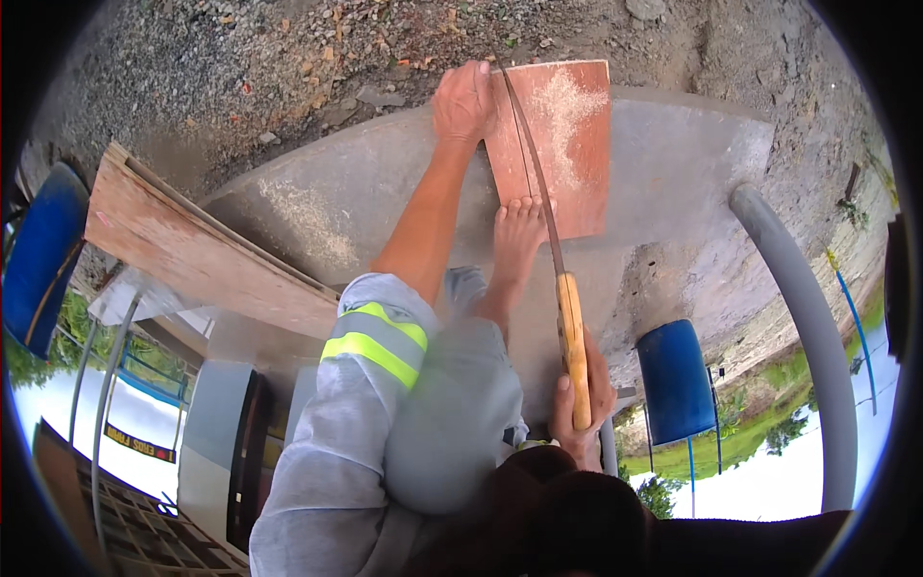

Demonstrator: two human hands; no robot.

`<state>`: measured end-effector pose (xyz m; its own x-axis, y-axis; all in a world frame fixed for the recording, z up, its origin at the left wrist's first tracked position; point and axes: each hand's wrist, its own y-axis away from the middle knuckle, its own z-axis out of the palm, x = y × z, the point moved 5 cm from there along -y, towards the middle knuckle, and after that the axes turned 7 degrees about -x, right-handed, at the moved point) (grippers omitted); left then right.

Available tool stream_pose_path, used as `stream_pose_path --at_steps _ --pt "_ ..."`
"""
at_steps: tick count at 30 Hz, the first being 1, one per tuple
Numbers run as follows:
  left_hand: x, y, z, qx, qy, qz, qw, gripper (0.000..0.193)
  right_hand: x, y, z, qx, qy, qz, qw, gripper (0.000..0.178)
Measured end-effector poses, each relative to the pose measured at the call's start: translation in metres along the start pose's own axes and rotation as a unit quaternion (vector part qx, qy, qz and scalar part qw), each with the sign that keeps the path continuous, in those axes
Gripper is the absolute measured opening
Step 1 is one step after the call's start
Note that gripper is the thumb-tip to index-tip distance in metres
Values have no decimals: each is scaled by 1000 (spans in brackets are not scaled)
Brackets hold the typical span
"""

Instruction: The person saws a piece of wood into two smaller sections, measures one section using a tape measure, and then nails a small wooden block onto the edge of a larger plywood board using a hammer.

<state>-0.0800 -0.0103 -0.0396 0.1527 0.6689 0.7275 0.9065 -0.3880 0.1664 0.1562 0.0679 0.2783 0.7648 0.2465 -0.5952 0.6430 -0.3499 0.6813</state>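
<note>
A hand saw (pixel 537 163) lies along a reddish plywood board (pixel 583 183), its thin blade following a narrow cut near the board's left side. My right hand (pixel 584 399) is wrapped round the saw's wooden handle, low in the view. At the board's far left corner, my left hand (pixel 465 102) grips the edge, close beside the blade's far end. My bare foot (pixel 520 223) presses on the board's near part, just left of the blade. Pale sawdust (pixel 567 101) is scattered over the board's far half.
Under the board is a grey concrete slab (pixel 673 159), with gravel (pixel 240 106) beyond it. Plywood sheets (pixel 212 250) stand at the left. A blue drum (pixel 677 380) and a thick grey pipe (pixel 798 288) are at the right; another blue drum (pixel 43 255) is far left.
</note>
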Motion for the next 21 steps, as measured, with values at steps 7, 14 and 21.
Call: stream_pose_path --at_steps 7,14,21 --pt "7 5 15 -28 91 -3 995 34 -55 -226 43 39 -34 -41 998 42" --pt "-5 1 -12 -1 9 -42 999 38 -88 -23 -43 -62 -82 48 993 63" --pt "14 -6 13 -28 23 -2 999 28 -84 -174 -4 3 60 -155 986 37"
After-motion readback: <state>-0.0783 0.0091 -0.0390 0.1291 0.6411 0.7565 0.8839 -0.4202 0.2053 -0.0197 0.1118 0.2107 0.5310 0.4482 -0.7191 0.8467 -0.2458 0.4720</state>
